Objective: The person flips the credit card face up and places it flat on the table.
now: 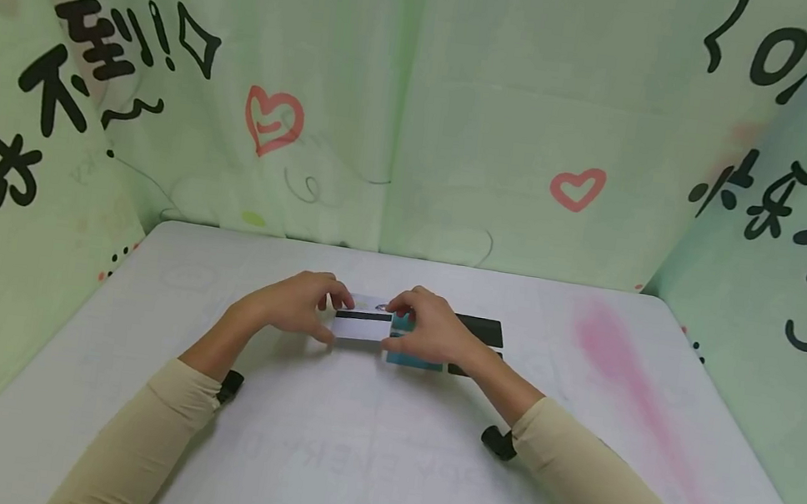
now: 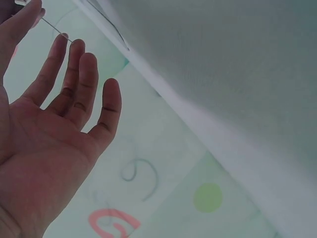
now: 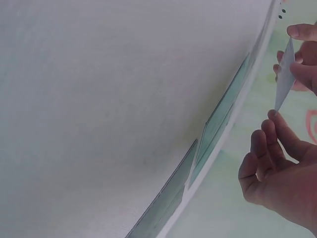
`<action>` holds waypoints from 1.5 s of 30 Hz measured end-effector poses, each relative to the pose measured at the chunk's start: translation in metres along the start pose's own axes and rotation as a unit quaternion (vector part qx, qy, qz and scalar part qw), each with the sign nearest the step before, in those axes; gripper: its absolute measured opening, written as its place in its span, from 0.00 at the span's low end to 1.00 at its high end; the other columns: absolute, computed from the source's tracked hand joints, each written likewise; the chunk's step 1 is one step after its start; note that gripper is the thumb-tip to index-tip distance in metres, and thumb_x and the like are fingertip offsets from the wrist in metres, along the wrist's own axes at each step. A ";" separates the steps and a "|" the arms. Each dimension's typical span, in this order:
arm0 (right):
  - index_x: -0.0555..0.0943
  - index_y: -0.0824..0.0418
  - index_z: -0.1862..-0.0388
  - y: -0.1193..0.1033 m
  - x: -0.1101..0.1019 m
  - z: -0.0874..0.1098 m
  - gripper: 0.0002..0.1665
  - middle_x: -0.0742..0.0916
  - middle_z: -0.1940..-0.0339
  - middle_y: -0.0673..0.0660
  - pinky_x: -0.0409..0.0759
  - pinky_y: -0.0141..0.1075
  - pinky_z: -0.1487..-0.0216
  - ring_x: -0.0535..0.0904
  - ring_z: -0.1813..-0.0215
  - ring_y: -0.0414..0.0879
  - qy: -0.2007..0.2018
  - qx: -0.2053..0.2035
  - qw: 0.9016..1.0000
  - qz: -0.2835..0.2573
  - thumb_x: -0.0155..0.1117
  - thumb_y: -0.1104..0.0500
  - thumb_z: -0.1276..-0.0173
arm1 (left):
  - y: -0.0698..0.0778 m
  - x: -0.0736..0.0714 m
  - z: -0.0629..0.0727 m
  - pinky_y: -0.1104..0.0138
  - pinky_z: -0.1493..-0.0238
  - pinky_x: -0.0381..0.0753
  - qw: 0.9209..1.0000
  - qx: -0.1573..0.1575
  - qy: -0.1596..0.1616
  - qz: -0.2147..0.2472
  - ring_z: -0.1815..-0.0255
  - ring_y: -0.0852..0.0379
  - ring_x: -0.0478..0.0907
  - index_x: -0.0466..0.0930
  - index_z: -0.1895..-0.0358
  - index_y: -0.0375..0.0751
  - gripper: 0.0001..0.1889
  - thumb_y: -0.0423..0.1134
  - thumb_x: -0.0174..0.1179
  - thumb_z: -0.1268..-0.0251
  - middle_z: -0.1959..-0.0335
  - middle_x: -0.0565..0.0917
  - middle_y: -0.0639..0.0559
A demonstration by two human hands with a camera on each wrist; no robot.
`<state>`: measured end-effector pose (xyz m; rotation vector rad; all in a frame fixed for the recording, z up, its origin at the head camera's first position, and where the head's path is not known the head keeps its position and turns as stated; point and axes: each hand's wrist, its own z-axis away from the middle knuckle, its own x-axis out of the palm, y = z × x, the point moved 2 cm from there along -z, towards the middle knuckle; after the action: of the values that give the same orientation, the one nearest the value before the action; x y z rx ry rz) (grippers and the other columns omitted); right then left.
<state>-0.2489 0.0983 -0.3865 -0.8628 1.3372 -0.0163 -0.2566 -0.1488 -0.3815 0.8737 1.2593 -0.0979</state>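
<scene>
A white card with a black stripe (image 1: 361, 328) is held up between both hands above the table. My left hand (image 1: 295, 303) pinches its left end, thumb at the near corner and fingers at the far one. At the card's right end is my right hand (image 1: 434, 327), holding it with thumb and fingertips. Seen from the right wrist, the card (image 3: 284, 82) stands thin and tilted between the two hands. In the left wrist view only its narrow edge shows past the left hand (image 2: 59, 134). Whether the printed pale strip above the stripe belongs to this card I cannot tell.
Teal cards (image 1: 414, 362) lie on the white table (image 1: 317, 460) beneath and beside the right hand, partly hidden by it. To their right lie black cards (image 1: 482, 330), partly covered by the right wrist. Printed cloth (image 1: 464, 125) walls the back and both sides.
</scene>
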 end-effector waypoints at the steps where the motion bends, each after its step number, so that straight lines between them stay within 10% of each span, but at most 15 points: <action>1: 0.84 0.61 0.41 0.000 0.000 0.000 0.31 0.83 0.50 0.56 0.78 0.40 0.47 0.78 0.49 0.52 0.001 0.001 1.000 -0.003 0.79 0.49 0.41 | 0.000 0.000 0.000 0.57 0.46 0.80 1.000 -0.001 0.000 0.002 0.51 0.47 0.80 0.83 0.41 0.42 0.28 0.40 0.79 0.47 0.51 0.83 0.50; 45: 0.83 0.58 0.42 0.011 -0.022 0.009 0.28 0.85 0.51 0.54 0.78 0.41 0.47 0.79 0.48 0.48 0.060 -0.027 0.996 -0.055 0.78 0.51 0.40 | -0.002 -0.009 0.001 0.56 0.47 0.79 0.999 -0.007 0.009 0.050 0.47 0.45 0.81 0.81 0.35 0.42 0.30 0.43 0.77 0.42 0.47 0.85 0.46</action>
<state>-0.2528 0.1212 -0.3740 -0.9927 1.4060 -0.1199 -0.2600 -0.1537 -0.3749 0.9255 1.2294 -0.0007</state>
